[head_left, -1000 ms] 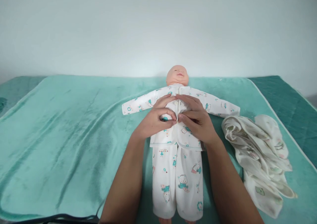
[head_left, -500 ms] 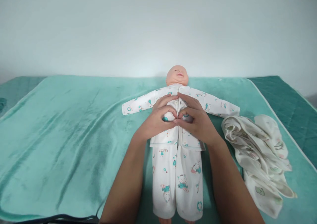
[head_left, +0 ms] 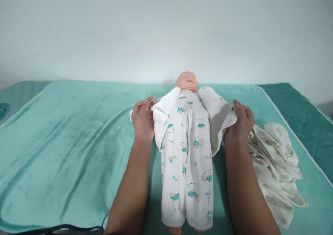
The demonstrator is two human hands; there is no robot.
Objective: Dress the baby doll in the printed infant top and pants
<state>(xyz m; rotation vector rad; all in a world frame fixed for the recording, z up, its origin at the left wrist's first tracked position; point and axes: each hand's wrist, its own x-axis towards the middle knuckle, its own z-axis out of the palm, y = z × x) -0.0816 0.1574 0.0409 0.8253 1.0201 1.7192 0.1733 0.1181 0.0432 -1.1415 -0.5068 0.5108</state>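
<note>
A baby doll [head_left: 186, 81] lies on its back, head toward the wall, its feet just showing at the bottom. High-waisted white trousers [head_left: 192, 158] printed with bears and houses cover its chest and legs. Over them a matching baby jacket [head_left: 166, 105] is spread apart at the front, its plain white inside showing. My left hand [head_left: 144, 119] pinches the jacket's left front edge and holds it out to the side. At the right, my right hand [head_left: 240, 122] grips the other front edge, pulled outward. The jacket's sleeves are mostly hidden behind the flaps and my hands.
A crumpled pile of white printed cloth [head_left: 275, 169] lies right of my right forearm. Beneath everything spreads a light green plush blanket [head_left: 65, 141], over a darker green quilted cover [head_left: 293, 110]. A black cord [head_left: 65, 227] runs along the bottom left edge.
My hands have moved apart from the middle of the doll's chest, each to its own side. The jacket fronts, closed together before, are now drawn open, uncovering the upper trousers.
</note>
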